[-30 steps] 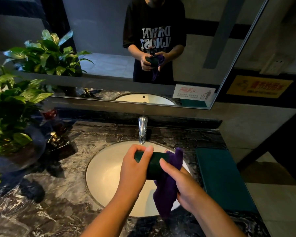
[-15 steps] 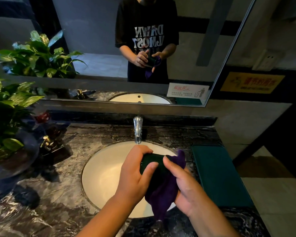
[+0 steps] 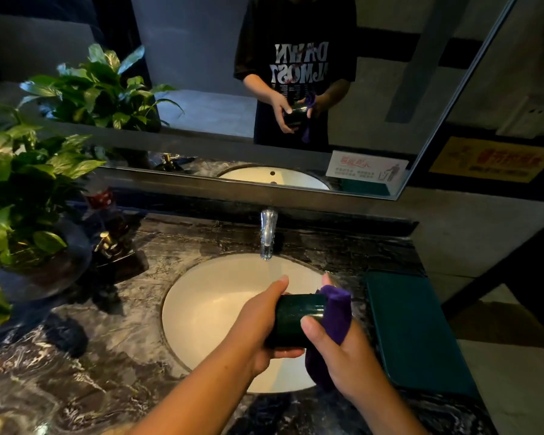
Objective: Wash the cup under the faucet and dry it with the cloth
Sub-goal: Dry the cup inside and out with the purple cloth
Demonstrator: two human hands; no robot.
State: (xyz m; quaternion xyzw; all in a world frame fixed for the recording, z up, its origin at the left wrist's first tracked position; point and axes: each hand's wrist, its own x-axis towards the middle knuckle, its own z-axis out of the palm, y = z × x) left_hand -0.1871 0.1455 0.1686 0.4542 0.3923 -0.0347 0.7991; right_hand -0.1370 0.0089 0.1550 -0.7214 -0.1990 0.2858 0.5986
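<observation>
Midair above sink [image 3: 201,309], left hand [image 3: 258,328] gripping cup [image 3: 296,318], right hand [image 3: 343,356] gripping cloth [image 3: 338,312].

Dim warm light, wide-angle edge distortion

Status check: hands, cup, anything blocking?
Left hand grips cup sideways over sink. Right hand presses purple cloth to cup's right end. Faucet apart behind; nothing in the way.

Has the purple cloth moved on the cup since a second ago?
Yes. The purple cloth has slid toward the right end of the cup, away from the faucet line, so more of the dark green wall shows. The right hand holds it.
</observation>
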